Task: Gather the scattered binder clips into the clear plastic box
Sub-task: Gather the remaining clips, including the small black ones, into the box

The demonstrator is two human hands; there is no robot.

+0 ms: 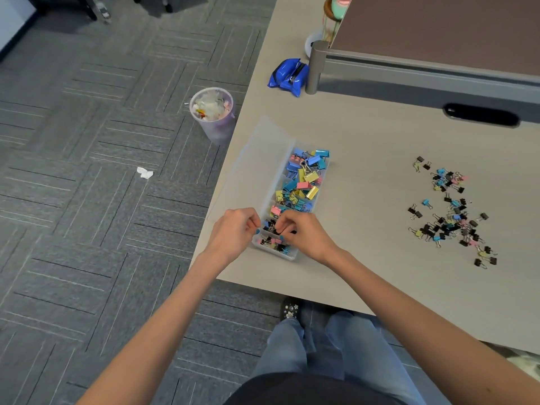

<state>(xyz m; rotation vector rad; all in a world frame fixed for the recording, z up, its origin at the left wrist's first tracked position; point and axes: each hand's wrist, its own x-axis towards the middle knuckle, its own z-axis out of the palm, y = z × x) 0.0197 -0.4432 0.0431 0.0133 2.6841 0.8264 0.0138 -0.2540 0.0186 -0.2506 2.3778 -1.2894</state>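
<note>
A clear plastic box lies near the table's left edge, its lid folded open to the left. Large coloured binder clips fill its far part and small ones its near part. My left hand hovers at the box's near left corner with fingers curled; what it holds is hidden. My right hand is over the near compartment, fingertips pinching small black clips. A scatter of small binder clips lies on the table far to the right of both hands.
The grey table ends just left of the box. A bin with rubbish stands on the carpet beside it. A blue pouch and a partition sit at the back. My legs are under the front edge.
</note>
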